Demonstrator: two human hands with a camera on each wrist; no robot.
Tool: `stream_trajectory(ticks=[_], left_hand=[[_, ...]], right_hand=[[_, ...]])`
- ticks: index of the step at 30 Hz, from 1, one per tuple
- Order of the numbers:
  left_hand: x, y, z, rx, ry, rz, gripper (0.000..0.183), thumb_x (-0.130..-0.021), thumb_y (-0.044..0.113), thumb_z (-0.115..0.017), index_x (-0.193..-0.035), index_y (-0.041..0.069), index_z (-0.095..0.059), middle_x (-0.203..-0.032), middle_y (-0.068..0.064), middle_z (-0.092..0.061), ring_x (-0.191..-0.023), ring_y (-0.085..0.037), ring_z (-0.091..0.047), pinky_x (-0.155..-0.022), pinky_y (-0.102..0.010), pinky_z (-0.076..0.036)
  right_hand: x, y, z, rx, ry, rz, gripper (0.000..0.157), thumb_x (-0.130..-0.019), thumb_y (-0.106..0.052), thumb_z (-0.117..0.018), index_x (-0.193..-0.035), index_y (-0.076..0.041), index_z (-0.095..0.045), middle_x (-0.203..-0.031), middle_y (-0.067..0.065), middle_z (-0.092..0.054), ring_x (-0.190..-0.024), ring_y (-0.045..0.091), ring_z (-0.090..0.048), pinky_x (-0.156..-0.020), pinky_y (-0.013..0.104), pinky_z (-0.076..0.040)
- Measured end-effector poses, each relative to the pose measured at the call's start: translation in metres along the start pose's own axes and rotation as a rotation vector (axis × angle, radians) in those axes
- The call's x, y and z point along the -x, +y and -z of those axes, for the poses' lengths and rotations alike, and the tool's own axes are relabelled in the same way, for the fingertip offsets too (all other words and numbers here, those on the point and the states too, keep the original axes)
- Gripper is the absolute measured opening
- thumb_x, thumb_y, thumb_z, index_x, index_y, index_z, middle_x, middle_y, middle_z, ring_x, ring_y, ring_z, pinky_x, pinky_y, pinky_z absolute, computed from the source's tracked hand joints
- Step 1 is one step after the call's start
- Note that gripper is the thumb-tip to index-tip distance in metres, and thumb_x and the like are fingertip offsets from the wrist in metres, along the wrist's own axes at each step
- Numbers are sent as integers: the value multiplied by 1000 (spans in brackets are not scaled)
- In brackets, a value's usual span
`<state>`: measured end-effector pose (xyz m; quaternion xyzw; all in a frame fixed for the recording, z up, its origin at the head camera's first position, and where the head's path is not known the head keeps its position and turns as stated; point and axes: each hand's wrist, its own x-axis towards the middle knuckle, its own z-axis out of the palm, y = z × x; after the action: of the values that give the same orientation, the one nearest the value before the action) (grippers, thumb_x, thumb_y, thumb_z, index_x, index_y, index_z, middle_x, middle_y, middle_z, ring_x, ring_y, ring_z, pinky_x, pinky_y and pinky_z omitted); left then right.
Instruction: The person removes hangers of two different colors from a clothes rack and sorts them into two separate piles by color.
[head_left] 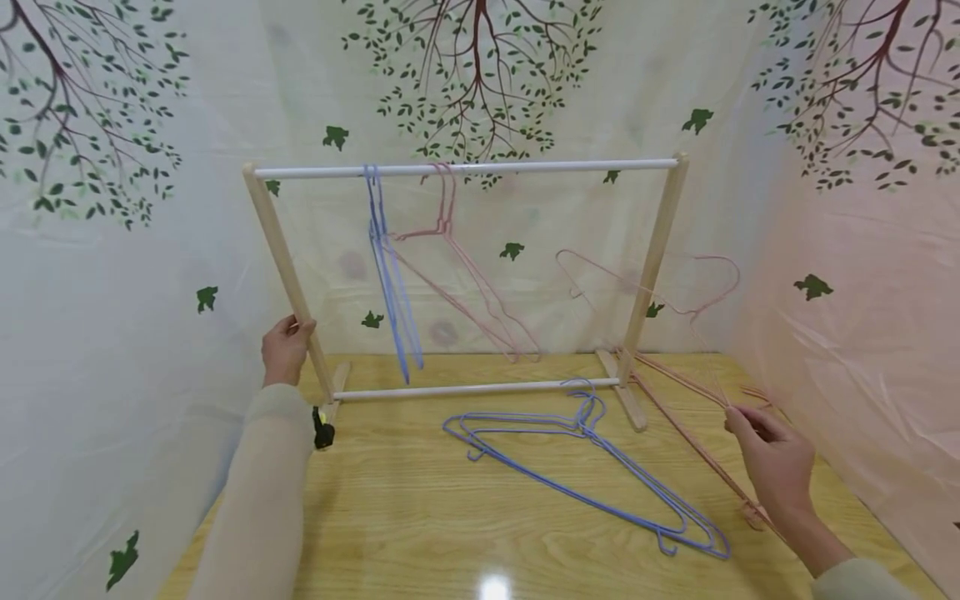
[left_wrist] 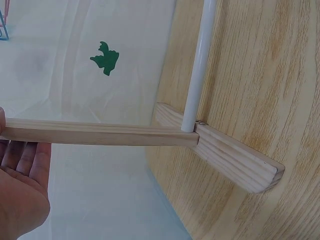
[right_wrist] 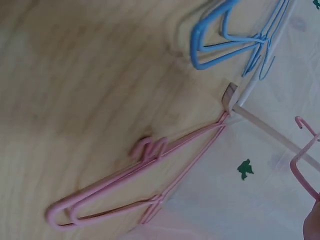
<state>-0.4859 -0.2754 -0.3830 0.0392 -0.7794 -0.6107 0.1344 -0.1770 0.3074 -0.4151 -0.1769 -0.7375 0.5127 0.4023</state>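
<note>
Right hand (head_left: 776, 458): pinching one end of a thin pink wire-shaped hanger (head_left: 692, 313); above the table's right side.
Held hanger: off the table, hook up, crossing the rack's light-wood right post (head_left: 660, 233) in the head view; contact with post unclear.
Left hand (head_left: 285, 350): gripping the rack's light-wood left post (head_left: 279, 237), below mid-height.
Rack: upright near the table's far edge, on light-wood feet (head_left: 630, 404).
White top rail (head_left: 562, 166): carrying two blue hangers (head_left: 388, 275) left of centre, two pink hangers (head_left: 447, 225) just right of those.
Loose pink hangers (head_left: 693, 444): flat along the table's right edge, from the rack's right foot to under the right hand; count unclear.
Loose blue hangers (head_left: 570, 491): stacked flat in front of the rack, hooks at the white lower rail (head_left: 480, 389).
Table (head_left: 397, 517): yellowish wood grain.
Backdrop (head_left: 300, 75): pale sheeting, printed branches.
</note>
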Motion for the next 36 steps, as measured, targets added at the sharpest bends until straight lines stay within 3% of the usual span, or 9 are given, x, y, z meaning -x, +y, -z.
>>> stream_trajectory(ticks=[3,7,16,19,21,26,28,34,36], left_hand=[[-7,-1,-2,4,-6,2,50,-104,26,-54,-147,2,-46,-141,-22,-53,-129,-35,-51,-107,-45,-42],[-13,-2,-3,11,-14,-3,49,-103,24,-54,-147,2,-47,-140,-23,-54,-128,-36,-52,-106,-46,-42],[-22,-5,-6,7,-25,-12,49,-103,26,-54,-146,2,-48,-139,-23,-55,-126,-36,-53,-105,-46,-43],[-24,-4,-6,10,-28,-9,49,-103,26,-54,-146,2,-48,-139,-22,-55,-126,-36,-53,-105,-46,-43],[-25,-4,-7,9,-33,-11,49,-104,26,-54,-146,2,-48,-139,-23,-54,-126,-36,-53,-105,-46,-43],[-27,-5,-7,10,-35,-14,49,-104,25,-54,-146,2,-48,-139,-23,-55,-126,-35,-53,-105,-45,-43],[-27,-5,-8,11,-30,-17,48,-103,24,-55,-145,2,-49,-138,-22,-56,-125,-35,-54,-103,-43,-44],[-28,-5,-8,-3,-15,-31,47,-103,24,-56,-144,3,-52,-135,-21,-58,-121,-33,-57,-93,-34,-49],[-28,-6,-8,-11,-13,-31,47,-103,24,-56,-144,2,-52,-135,-21,-58,-121,-33,-56,-95,-35,-49]], right_hand=[[3,1,4,-169,52,2,14,-88,2,-71,-97,12,-72,-77,-1,-74,-65,4,-68,-59,9,-50],[4,1,10,-293,120,95,7,-86,11,-69,-89,17,-71,-73,-2,-73,-60,5,-68,-52,8,-47],[0,-4,21,-624,283,257,11,-81,17,-70,-84,26,-64,-66,9,-72,-57,13,-69,-43,10,-37],[-2,-4,25,-695,326,282,11,-80,19,-70,-83,27,-64,-65,12,-71,-56,15,-69,-49,12,-46],[-2,-3,28,-682,362,268,13,-80,17,-71,-84,27,-64,-64,12,-71,-56,15,-69,-56,13,-51],[0,0,40,-589,435,174,19,-82,10,-74,-90,25,-65,-64,8,-71,-56,13,-68,-57,12,-52],[1,2,46,-581,450,145,20,-81,9,-75,-91,24,-66,-65,8,-71,-56,12,-68,-49,8,-46],[7,13,59,-513,459,102,20,-81,8,-75,-94,22,-67,-66,4,-72,-57,10,-67,-64,12,-53],[8,18,62,-447,443,59,16,-82,7,-75,-92,18,-70,-65,1,-71,-55,7,-66,-60,7,-49]])
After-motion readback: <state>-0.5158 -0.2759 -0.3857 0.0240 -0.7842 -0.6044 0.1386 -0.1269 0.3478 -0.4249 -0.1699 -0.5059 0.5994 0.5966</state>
